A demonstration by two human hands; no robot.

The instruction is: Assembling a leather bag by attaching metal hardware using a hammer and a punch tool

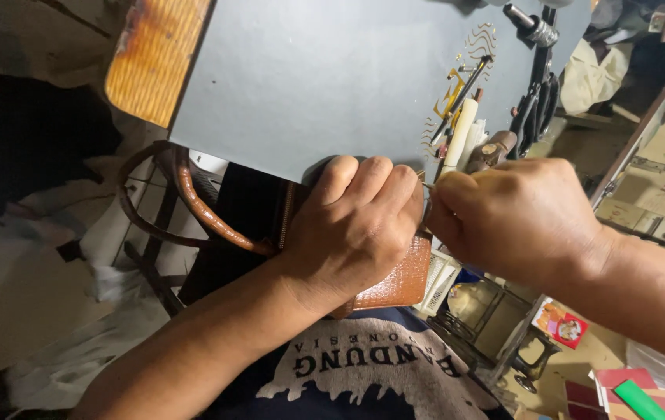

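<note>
My left hand (pixel 356 229) presses down on a brown textured leather bag (pixel 394 284) with curved brown handles (pixel 192 206), held at the edge of a grey work table (pixel 309 78). My right hand (pixel 515 218) is closed around a thin metal tool, likely a needle (pixel 426 184), whose tip shows between the two hands. Most of the bag is hidden under my left hand and forearm. The two hands touch at the fingertips.
Black scissors (pixel 538 97), a pale cylinder (pixel 458 132) and thin tools lie at the table's right side. A yellowish wooden piece (pixel 153 54) sits at its left. Boxes, a green object (pixel 640 400) and a dark metal frame (pixel 480 311) crowd the floor at right.
</note>
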